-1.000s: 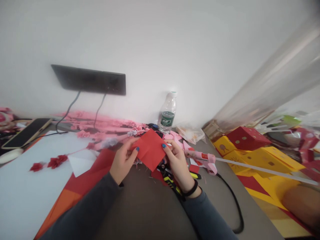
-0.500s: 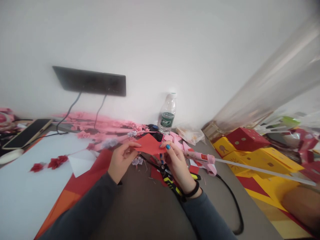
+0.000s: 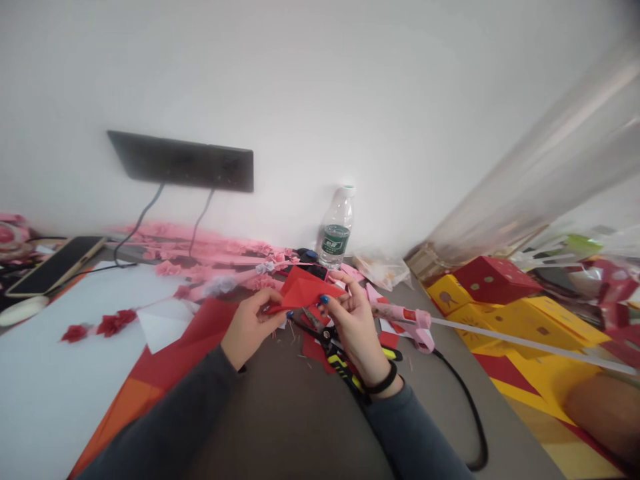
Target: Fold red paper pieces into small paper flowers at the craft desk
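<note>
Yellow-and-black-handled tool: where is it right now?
In the head view, the tool lies on the grey table right of centre, partly hidden by the right hand, just below the red paper in the picture.

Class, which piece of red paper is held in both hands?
The creased red piece between left hand and right hand; the large red sheet and red scraps lie unheld.

The left hand (image 3: 255, 327) and right hand (image 3: 357, 333) pinch a creased red paper (image 3: 303, 288) above the desk (image 3: 290, 413), with pliers (image 3: 340, 367) lying partly beneath the right hand. A bottle (image 3: 336, 233) stands near the wall (image 3: 300, 87). A pink glue gun (image 3: 424, 327) and yellow boxes (image 3: 530, 327) are to the right, red flowers (image 3: 116, 325) and a phone (image 3: 56, 268) to the left.
</note>
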Demonstrator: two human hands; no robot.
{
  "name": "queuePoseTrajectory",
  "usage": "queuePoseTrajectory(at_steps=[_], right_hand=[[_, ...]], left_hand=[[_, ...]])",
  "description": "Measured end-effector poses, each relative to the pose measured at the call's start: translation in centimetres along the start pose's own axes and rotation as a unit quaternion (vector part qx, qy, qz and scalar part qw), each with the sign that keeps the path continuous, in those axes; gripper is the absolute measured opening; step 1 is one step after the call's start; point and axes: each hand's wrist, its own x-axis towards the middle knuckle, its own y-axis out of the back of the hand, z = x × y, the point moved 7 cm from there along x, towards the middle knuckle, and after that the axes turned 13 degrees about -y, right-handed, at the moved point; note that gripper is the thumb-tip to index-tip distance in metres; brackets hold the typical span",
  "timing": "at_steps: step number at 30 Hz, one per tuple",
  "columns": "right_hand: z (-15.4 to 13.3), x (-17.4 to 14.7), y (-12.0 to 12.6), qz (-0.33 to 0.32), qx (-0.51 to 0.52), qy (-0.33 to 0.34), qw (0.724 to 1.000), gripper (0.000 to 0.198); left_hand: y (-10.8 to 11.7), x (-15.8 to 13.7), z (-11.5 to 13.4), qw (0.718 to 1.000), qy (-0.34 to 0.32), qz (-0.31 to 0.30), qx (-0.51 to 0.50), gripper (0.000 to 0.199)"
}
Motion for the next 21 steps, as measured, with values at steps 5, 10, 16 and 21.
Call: queuePoseTrajectory(at_steps=[5,10,16,21], right_hand=[[1.0,0.2,-0.2,0.004,0.032,-0.055,0.998,0.032],[1.6,0.2,-0.2,-0.007,0.005,-0.06,0.998,0.027],[1.6,0.4,0.2,-0.012,-0.04,-0.043,0.998,0.029],[1.1,0.1,-0.7,-0.053,-0.052,-0.047,0.996,0.026]], left_hand=[[-0.4,0.0,0.7,0.997,-0.05,-0.034,0.045,0.016],[-1.5,-0.3,1.6,0.986,-0.092,-0.105,0.092,0.029],[-1.2,-0.1,2.4,0.982,-0.106,-0.099,0.12,0.046],[-1.5,0.0,2.6,0.981,-0.133,-0.124,0.073,0.035]])
